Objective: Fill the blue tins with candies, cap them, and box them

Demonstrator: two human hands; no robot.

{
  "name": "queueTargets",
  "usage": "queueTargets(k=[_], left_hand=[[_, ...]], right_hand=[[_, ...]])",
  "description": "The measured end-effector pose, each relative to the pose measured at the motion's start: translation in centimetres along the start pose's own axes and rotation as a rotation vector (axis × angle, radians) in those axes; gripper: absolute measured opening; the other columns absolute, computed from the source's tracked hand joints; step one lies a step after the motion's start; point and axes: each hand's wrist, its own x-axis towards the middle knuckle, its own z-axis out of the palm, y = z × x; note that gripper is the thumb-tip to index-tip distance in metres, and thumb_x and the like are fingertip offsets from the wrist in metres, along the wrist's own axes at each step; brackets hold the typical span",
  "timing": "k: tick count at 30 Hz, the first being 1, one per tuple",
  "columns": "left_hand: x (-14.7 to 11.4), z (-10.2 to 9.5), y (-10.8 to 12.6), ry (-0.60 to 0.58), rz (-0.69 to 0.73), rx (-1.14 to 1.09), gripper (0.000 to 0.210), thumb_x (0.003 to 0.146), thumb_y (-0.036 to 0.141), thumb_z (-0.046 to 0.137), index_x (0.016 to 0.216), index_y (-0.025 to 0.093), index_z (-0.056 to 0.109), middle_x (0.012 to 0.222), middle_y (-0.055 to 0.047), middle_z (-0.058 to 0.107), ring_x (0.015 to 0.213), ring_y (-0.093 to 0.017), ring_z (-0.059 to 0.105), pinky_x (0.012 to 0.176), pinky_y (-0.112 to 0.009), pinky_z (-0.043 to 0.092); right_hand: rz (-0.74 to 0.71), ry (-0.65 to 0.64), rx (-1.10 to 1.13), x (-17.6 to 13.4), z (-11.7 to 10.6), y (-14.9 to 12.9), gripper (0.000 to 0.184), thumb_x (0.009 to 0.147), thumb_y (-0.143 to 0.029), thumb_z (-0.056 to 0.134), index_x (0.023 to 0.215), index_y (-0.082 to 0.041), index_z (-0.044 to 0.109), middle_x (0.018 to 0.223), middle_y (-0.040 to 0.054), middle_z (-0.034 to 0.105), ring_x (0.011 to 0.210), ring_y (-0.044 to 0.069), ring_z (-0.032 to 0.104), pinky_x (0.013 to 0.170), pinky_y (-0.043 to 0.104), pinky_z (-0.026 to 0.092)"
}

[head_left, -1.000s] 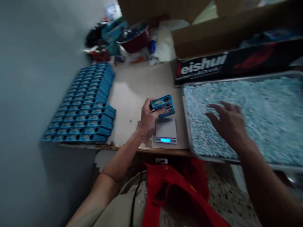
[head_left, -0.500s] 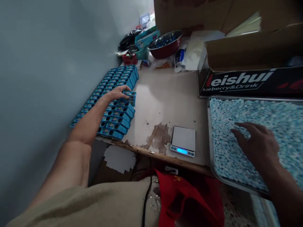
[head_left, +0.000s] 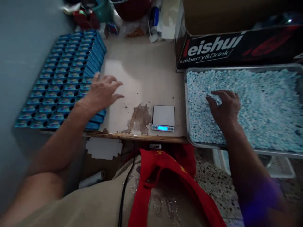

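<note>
My left hand (head_left: 103,91) is over the right side of the rows of small blue boxes (head_left: 63,75), its thumb and fingers spread apart and nothing visible between them. Each box has a dark round spot on its top face. On the right, my right hand (head_left: 226,107) is low over a metal tray (head_left: 187,116) full of small pale blue and white pellets (head_left: 265,107). Its thumb and index finger are curved toward each other with a small gap at the tips; no held pellet can be made out. A small digital scale (head_left: 163,116) with a lit blue display lies between the hands.
A black printed carton (head_left: 210,50) stands open behind the tray. Along the back are a red bowl (head_left: 131,9), a blue can (head_left: 154,17) and a bag with orange bits (head_left: 136,31). The table's front edge (head_left: 142,137) is worn; a red strap bag (head_left: 163,170) hangs below.
My left hand has let go of the blue box it gripped and opened. My right hand stays over the pellets. The view has shifted down and right.
</note>
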Motion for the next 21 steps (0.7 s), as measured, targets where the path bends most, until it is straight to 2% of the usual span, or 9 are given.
queueTargets(k=[2,4,5,7,9,11,15,21], left_hand=[[-1.1,1.4,4.7,-0.064,0.059,-0.114,0.047,0.105,0.059,0.073,0.138,0.027,0.075,0.141,-0.013,0.074,0.134,-0.037,0.067,0.131,-0.066,0.035],[-2.2,3.6,8.3,-0.075,0.030,-0.180,0.037,0.104,0.044,0.076,0.138,0.029,0.075,0.142,-0.011,0.075,0.133,-0.035,0.068,0.134,-0.065,0.034],[-2.6,4.8,9.6,-0.063,0.002,-0.200,0.037,0.104,0.038,0.076,0.140,0.029,0.074,0.144,-0.011,0.075,0.135,-0.035,0.068,0.135,-0.065,0.033],[-3.3,7.3,11.1,-0.003,-0.084,-0.253,0.040,0.105,0.033,0.073,0.144,0.026,0.072,0.145,-0.014,0.074,0.135,-0.036,0.067,0.131,-0.061,0.040],[-3.8,9.3,11.7,0.056,-0.155,-0.311,0.042,0.106,0.036,0.070,0.146,0.022,0.072,0.146,-0.017,0.073,0.135,-0.037,0.065,0.124,-0.057,0.048],[-4.1,10.5,11.9,0.078,-0.165,-0.349,0.042,0.107,0.039,0.068,0.145,0.020,0.074,0.146,-0.018,0.072,0.136,-0.038,0.063,0.123,-0.056,0.049],[-4.2,10.9,12.1,0.067,-0.122,-0.396,0.042,0.108,0.040,0.066,0.144,0.021,0.075,0.148,-0.018,0.070,0.139,-0.039,0.060,0.127,-0.059,0.044],[-4.2,11.1,12.1,0.106,-0.130,-0.442,0.040,0.107,0.038,0.069,0.144,0.023,0.076,0.148,-0.018,0.069,0.140,-0.039,0.060,0.128,-0.060,0.044]], right_hand=[[-0.081,0.076,0.069,-0.8,-0.8,-1.2,0.033,0.108,-0.040,0.060,0.119,-0.017,0.080,0.123,0.0241,0.081,0.121,0.034,0.070,0.115,0.046,0.043],[-0.189,0.110,0.150,-2.5,-1.7,-3.4,0.036,0.112,-0.042,0.056,0.112,-0.017,0.082,0.104,0.0194,0.080,0.104,0.033,0.070,0.104,0.046,0.047],[-0.262,0.081,0.189,-3.6,-2.1,-4.9,0.037,0.114,-0.042,0.054,0.110,-0.018,0.082,0.096,0.0159,0.079,0.095,0.031,0.068,0.097,0.046,0.048],[-0.443,-0.089,0.268,-6.3,-2.5,-8.3,0.036,0.116,-0.039,0.051,0.110,-0.023,0.083,0.090,0.0096,0.075,0.088,0.028,0.064,0.088,0.043,0.048],[-0.557,-0.307,0.232,-8.9,-2.4,-11.6,0.035,0.117,-0.035,0.051,0.124,-0.026,0.084,0.100,0.0098,0.074,0.097,0.029,0.063,0.088,0.042,0.047],[-0.598,-0.406,0.095,-10.8,-1.7,-14.1,0.035,0.117,-0.032,0.052,0.135,-0.028,0.082,0.108,0.0123,0.073,0.103,0.031,0.060,0.087,0.042,0.043],[-0.610,-0.471,-0.078,-12.0,-0.2,-15.8,0.037,0.116,-0.031,0.056,0.147,-0.028,0.076,0.116,0.0148,0.072,0.109,0.034,0.056,0.087,0.043,0.038],[-0.608,-0.490,-0.151,-11.6,0.5,-15.6,0.033,0.118,-0.034,0.054,0.140,-0.029,0.079,0.117,0.0135,0.072,0.108,0.032,0.056,0.089,0.043,0.037]])
